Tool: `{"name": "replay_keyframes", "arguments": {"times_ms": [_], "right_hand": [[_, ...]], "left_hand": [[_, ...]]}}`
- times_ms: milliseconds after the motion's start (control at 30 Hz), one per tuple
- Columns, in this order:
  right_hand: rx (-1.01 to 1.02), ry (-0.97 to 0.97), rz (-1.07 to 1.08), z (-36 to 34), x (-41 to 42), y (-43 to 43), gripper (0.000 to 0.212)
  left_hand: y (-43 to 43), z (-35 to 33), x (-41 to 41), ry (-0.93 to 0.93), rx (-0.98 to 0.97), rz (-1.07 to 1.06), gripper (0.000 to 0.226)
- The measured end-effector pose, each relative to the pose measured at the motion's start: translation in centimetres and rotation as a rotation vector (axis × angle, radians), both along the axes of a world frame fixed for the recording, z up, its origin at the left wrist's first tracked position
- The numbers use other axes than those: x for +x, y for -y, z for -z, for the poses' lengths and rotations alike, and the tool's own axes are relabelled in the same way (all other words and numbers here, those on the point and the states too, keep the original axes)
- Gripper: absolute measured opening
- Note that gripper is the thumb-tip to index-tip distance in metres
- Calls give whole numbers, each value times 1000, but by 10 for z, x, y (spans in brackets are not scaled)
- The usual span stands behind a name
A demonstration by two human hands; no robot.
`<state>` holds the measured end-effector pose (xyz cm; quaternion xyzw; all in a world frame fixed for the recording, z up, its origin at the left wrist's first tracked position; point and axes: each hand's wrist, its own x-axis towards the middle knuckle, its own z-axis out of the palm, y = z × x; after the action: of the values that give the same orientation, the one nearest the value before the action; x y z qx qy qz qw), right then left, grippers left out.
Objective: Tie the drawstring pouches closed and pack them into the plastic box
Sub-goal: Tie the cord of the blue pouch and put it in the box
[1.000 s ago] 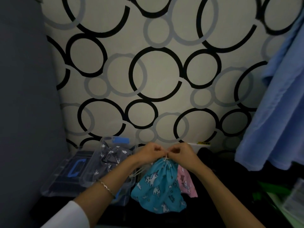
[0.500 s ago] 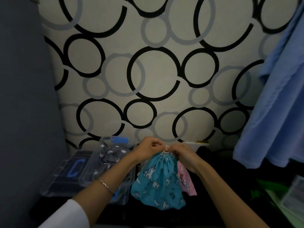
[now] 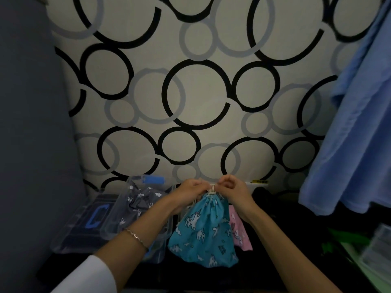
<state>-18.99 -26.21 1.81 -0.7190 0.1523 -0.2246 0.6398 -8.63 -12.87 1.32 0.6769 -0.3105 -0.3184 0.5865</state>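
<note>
Teal fabric printed with white unicorns makes up the drawstring pouch point(image 3: 204, 228) at the centre, its neck gathered tight at the top and its body hanging down over the dark table point(image 3: 275, 267). A pale cord point(image 3: 212, 188) stands up from the gathered neck. The left hand point(image 3: 191, 192) pinches that cord from the left, and the right hand point(image 3: 233, 190) pinches it from the right, so that both sets of fingers are closed narrow on the cord, almost touching each other above the pouch. A thin bracelet point(image 3: 136, 236) circles the left wrist, and a white sleeve point(image 3: 91, 275) covers the arm lower down.

Just behind the teal pouch, to its right, a pink pouch point(image 3: 240, 231) lies partly hidden. To the left sits the clear plastic box point(image 3: 118, 208) with a blue clasp, and a grey pouch point(image 3: 140, 200) with white print lies inside it. The box lid point(image 3: 84, 220), bearing a blue handle, rests beside the box on the left.

A wall covering point(image 3: 196, 94) of black and grey rings rises behind the table, and a light blue cloth point(image 3: 355, 132) hangs at the right.
</note>
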Motion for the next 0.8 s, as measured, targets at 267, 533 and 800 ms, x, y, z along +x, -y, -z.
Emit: {"name": "replay_keyframes", "arguments": {"times_ms": [267,533,800], "right_hand": [[-389,-1,87,1,-7,-1,12],[-386,-73,34,0,-8,3,12],[-116,-226,19,0,6,11,18]], "left_hand": [[2,-2,-2,-73,-12,22,28],[-2,-7,4,-28,27,47,27],[-5,-9,14,296,111,52,21]]}}
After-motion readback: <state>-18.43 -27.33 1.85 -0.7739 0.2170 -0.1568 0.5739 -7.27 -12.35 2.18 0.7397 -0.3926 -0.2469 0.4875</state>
